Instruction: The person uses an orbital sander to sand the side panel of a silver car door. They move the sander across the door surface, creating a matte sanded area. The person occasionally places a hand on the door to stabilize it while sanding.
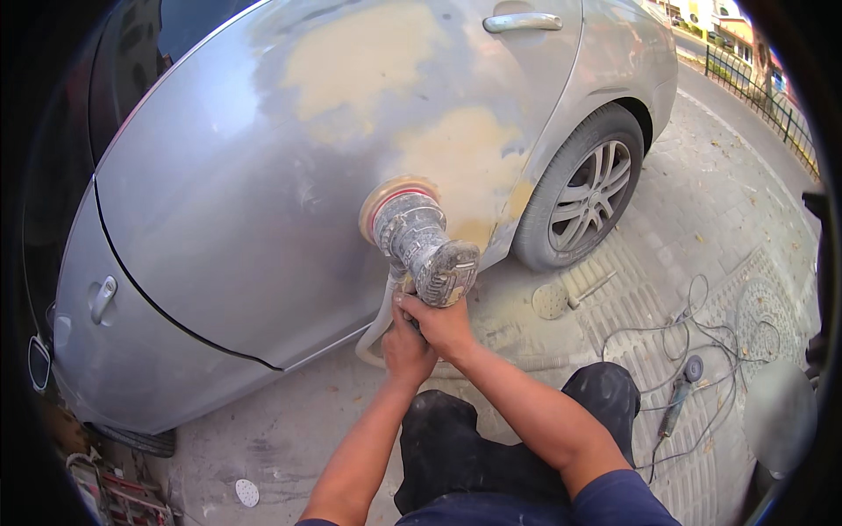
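Observation:
A dusty round pad sander (412, 228) has its pad against the rear door of a silver car (219, 254), below and beside pale yellow filler patches (452, 149) and sanded areas. My right hand (438, 324) is closed on the sander's lower body, with the thumb across the grip. My left hand (408, 351) grips just below it, wrapped round the handle where a grey hose (373, 342) runs down from the tool; some of its fingers are hidden.
The rear wheel (583, 197) stands at upper right. On the paved ground (263, 438) lie a small grinder (680, 394) with looped cables, a perforated disc (551, 300) and a white disc (247, 492). A metal fence (759, 101) lines the road behind; red metal clutter (114, 491) is at lower left.

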A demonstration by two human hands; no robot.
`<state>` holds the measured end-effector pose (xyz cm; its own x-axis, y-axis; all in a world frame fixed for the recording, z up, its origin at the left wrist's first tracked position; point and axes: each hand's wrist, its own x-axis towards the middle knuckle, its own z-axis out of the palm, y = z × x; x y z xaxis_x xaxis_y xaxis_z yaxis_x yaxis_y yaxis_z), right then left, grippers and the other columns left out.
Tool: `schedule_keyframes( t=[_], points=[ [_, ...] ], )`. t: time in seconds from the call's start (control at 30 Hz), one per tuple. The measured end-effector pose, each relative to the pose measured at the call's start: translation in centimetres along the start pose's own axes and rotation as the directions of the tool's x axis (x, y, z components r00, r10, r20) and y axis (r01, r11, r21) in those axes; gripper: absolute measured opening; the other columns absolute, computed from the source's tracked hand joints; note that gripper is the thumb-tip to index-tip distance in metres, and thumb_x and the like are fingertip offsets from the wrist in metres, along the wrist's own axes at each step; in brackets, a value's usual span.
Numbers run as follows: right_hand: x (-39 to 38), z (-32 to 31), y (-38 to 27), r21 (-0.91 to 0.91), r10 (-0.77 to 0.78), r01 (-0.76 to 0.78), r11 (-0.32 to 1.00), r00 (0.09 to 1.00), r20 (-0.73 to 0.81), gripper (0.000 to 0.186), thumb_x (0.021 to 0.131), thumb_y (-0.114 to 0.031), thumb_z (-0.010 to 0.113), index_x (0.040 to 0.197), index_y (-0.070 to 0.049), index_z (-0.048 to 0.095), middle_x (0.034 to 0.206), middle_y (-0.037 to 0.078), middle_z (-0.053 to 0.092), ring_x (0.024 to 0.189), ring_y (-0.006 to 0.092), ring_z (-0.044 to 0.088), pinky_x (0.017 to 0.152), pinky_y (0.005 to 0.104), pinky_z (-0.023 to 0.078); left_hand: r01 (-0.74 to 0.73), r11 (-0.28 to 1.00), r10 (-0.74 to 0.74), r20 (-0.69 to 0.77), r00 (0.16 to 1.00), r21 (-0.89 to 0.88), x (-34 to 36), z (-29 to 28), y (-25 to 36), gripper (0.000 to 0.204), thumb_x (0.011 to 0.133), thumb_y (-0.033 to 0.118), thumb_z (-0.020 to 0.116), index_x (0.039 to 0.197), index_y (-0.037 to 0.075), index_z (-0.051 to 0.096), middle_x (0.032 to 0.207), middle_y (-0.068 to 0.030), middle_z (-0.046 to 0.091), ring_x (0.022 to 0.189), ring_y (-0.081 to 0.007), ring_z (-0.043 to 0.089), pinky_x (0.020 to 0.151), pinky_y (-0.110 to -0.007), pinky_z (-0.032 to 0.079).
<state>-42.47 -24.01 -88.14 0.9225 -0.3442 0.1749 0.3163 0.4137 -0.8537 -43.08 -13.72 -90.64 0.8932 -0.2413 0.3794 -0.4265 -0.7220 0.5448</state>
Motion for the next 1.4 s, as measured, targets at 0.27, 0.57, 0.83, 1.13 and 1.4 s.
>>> schedule_keyframes(
  t=[0.27, 0.57, 0.83, 1.13, 1.4],
  points=[
    [3.2, -1.9, -6.4, -0.056, -0.008, 0.009, 0.998, 1.0, 0.021, 0.019, 0.081, -0.004, 0.074, 0.1, 0.002, 0.072, 0.09, 0.007, 0.075, 0.081, 0.0163, 0.072, 0.072, 0.0347, 0.057, -0.103, 0.992, 0.1, -0.05, 0.994, -0.067, 2.9, 0.6, 5.3, 0.103, 0.087, 0.034, 0.08, 0.162, 0.003, 0.017, 0.116, -0.0279, 0.074, 0.092, -0.0538, 0.071, 0.077, -0.062, 0.054],
    [1.9, -1.5, -6.9, -0.255, -0.153, 0.14, 0.957, 0.988, -0.032, 0.023, 0.079, -0.005, 0.075, 0.1, 0.003, 0.072, 0.087, 0.011, 0.075, 0.079, 0.0172, 0.071, 0.072, 0.036, 0.057, -0.071, 0.991, 0.068, -0.025, 0.997, -0.113, 1.8, 0.5, 6.1, 0.097, 0.089, 0.035, 0.078, 0.158, 0.001, 0.02, 0.113, -0.0302, 0.074, 0.095, -0.0557, 0.07, 0.079, -0.065, 0.052],
    [4.9, -3.7, -10.1, 0.109, -0.027, 0.036, 0.993, 0.996, -0.083, 0.01, 0.078, 0.009, 0.068, 0.084, 0.001, 0.068, 0.074, 0.004, 0.066, 0.06, 0.012, 0.058, 0.055, 0.0302, 0.045, -0.152, 0.985, 0.155, 0.038, 0.987, -0.08, 5.3, 1.8, 8.8, 0.104, 0.087, 0.024, 0.077, 0.164, -0.002, 0.011, 0.107, -0.0299, 0.074, 0.092, -0.0542, 0.071, 0.079, -0.063, 0.053],
    [3.8, -2.8, -9.4, -0.297, -0.205, 0.198, 0.934, 0.979, 0.007, 0.017, 0.078, -0.006, 0.076, 0.091, 0.004, 0.07, 0.082, 0.011, 0.074, 0.075, 0.0184, 0.07, 0.071, 0.0367, 0.057, -0.053, 0.984, 0.046, -0.04, 0.998, -0.168, 3.6, 2.1, 8.0, 0.089, 0.087, 0.034, 0.079, 0.151, 0.002, 0.026, 0.115, -0.031, 0.072, 0.098, -0.0558, 0.069, 0.08, -0.064, 0.051],
    [7.1, -7.2, -11.1, 0.083, -0.048, 0.057, 0.995, 0.994, -0.099, 0.01, 0.078, 0.005, 0.072, 0.086, 0.001, 0.068, 0.076, 0.007, 0.068, 0.064, 0.0175, 0.063, 0.06, 0.0341, 0.05, -0.152, 0.986, 0.158, 0.096, 0.983, -0.065, 7.4, 4.0, 11.5, 0.091, 0.089, 0.032, 0.078, 0.154, -0.001, 0.024, 0.1, -0.0314, 0.074, 0.09, -0.0553, 0.069, 0.079, -0.063, 0.052]
  ],
)
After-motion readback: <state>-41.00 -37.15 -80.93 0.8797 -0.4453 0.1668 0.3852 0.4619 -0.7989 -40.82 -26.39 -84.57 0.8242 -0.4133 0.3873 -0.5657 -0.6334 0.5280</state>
